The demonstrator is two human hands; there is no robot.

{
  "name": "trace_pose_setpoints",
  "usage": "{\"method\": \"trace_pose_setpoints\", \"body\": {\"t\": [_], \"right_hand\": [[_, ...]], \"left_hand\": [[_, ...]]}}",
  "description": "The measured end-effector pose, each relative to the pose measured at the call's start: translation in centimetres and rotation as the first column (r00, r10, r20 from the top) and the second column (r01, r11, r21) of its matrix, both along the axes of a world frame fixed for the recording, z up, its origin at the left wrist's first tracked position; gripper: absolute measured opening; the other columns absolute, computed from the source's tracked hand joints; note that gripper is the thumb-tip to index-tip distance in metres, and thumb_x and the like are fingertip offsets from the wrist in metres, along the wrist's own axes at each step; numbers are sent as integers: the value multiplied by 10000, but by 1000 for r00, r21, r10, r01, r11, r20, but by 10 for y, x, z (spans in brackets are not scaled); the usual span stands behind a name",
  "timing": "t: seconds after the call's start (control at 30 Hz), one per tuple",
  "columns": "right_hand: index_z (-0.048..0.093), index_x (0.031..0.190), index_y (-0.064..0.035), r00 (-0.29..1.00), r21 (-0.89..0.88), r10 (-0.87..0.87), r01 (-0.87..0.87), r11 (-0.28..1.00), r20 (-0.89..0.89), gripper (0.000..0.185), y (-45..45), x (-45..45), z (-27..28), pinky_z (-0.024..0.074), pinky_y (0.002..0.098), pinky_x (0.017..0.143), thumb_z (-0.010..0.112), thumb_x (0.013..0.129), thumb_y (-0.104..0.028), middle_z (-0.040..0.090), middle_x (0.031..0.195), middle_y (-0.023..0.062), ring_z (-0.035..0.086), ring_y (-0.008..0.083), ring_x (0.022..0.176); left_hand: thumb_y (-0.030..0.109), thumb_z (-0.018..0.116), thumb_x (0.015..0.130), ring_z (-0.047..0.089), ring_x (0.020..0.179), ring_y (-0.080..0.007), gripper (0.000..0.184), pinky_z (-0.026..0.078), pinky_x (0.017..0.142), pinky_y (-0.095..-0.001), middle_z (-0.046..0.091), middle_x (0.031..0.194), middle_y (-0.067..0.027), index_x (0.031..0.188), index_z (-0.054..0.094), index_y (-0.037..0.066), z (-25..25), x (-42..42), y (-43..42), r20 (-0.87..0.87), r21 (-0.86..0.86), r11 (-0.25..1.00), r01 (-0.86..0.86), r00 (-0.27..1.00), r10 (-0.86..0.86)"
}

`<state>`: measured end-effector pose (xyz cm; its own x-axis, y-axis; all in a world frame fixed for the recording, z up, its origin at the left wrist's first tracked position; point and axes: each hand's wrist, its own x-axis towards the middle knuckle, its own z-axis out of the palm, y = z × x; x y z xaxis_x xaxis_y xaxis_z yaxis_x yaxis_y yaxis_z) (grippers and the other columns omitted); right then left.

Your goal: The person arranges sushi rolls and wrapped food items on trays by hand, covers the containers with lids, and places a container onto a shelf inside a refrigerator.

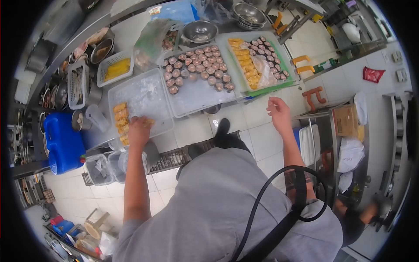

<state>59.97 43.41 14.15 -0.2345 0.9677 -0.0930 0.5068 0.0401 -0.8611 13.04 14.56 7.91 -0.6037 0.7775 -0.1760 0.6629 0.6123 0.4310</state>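
Observation:
My left hand (139, 131) is over the left white plastic tray (152, 87), fingers closed around a yellow roll (150, 122) that shows beside the fingertips. A column of similar yellow rolls (120, 114) lines that tray's left side. My right hand (279, 112) hangs in the air off the near side of the right tray, fingers loosely bent and apart, with nothing visible in them. In the middle tray (192, 105) sit rows of round pinkish pieces with dark rims (203, 61). The right tray (227, 43) holds yellow rolls, more dark-rimmed pieces and a crumpled clear plastic sheet (263, 70).
Behind the trays are a filled plastic bag (152, 43), a metal bowl (200, 31) and a white basket with yellow strips (117, 68). A blue jerrycan (63, 142) stands at the left. Plastic bins (99, 168) are below the table edge. Another person's arm (369, 214) is at lower right.

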Motion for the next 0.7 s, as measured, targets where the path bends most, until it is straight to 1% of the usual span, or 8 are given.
{"method": "trace_pose_setpoints", "body": {"t": [0.27, 0.33, 0.4, 0.43, 0.47, 0.5, 0.57, 0.7], "right_hand": [[680, 1268, -28, 994, 267, 18, -45, 963, 104, 289, 47, 23, -1, 587, 322, 769, 689, 1007, -152, 716, 1120, 104, 704, 191, 912], [688, 1263, -28, 987, 291, -3, -44, 956, 161, 316, 70, 27, 7, 589, 390, 824, 715, 963, -122, 705, 1155, 175, 721, 308, 962], [688, 1259, -35, 976, 325, 9, -81, 942, 216, 307, 105, 44, -2, 584, 373, 834, 721, 964, -115, 698, 1162, 158, 716, 271, 972], [688, 1255, -43, 964, 369, 13, -114, 922, 267, 300, 126, 51, -7, 579, 356, 844, 727, 964, -107, 690, 1168, 140, 710, 233, 982], [680, 1266, -34, 967, 361, 58, -148, 921, 248, 352, 144, 55, -6, 575, 443, 887, 737, 924, -94, 675, 1204, 202, 691, 355, 1068], [680, 1266, -34, 966, 345, 103, -183, 921, 236, 352, 159, 58, -5, 575, 443, 887, 737, 924, -94, 675, 1204, 202, 691, 355, 1068], [665, 1280, -35, 874, 439, 191, -401, 804, 447, 370, 194, 63, -9, 564, 449, 914, 730, 919, -85, 664, 1224, 203, 678, 367, 1083], [616, 1356, -34, 780, 164, 408, -534, 829, 474, 472, 240, 58, -3, 552, 465, 940, 733, 904, -100, 634, 1290, 208, 665, 382, 1096]], "left_hand": [[269, 821, 837, 547, 1330, -473, 581, 480, 1104, -498, 536, 1465, -296, 1354, 677, 46, 16, 14, 23, -317, -27, 994, -104, 944, 90], [257, 817, 847, 545, 1329, -461, 573, 476, 1107, -496, 524, 1484, -282, 1361, 673, 48, 27, 31, 46, -342, 34, 997, -64, 937, 71], [245, 813, 858, 544, 1329, -449, 565, 473, 1110, -494, 511, 1502, -268, 1369, 669, 50, 40, 55, 72, -379, 87, 995, -50, 922, 79], [227, 808, 867, 553, 1314, -439, 549, 475, 1107, -490, 511, 1509, -256, 1369, 670, 54, 48, 74, 88, -297, 150, 988, -43, 951, 86], [208, 804, 875, 563, 1299, -430, 534, 477, 1104, -487, 510, 1516, -243, 1370, 670, 58, 54, 95, 102, -214, 214, 976, -47, 972, 94], [185, 798, 886, 574, 1277, -412, 509, 484, 1096, -479, 516, 1511, -233, 1363, 673, 58, 58, 115, 115, -205, 221, 975, -36, 975, 83], [186, 794, 891, 579, 1279, -391, 506, 497, 1082, -466, 516, 1511, -226, 1363, 669, 52, 62, 153, 137, -183, 227, 973, -41, 980, 84], [177, 781, 906, 593, 1285, -380, 488, 518, 1055, -450, 569, 1457, -196, 1363, 659, 56, 57, 213, 169, -47, 211, 977, -6, 999, 17]]}}
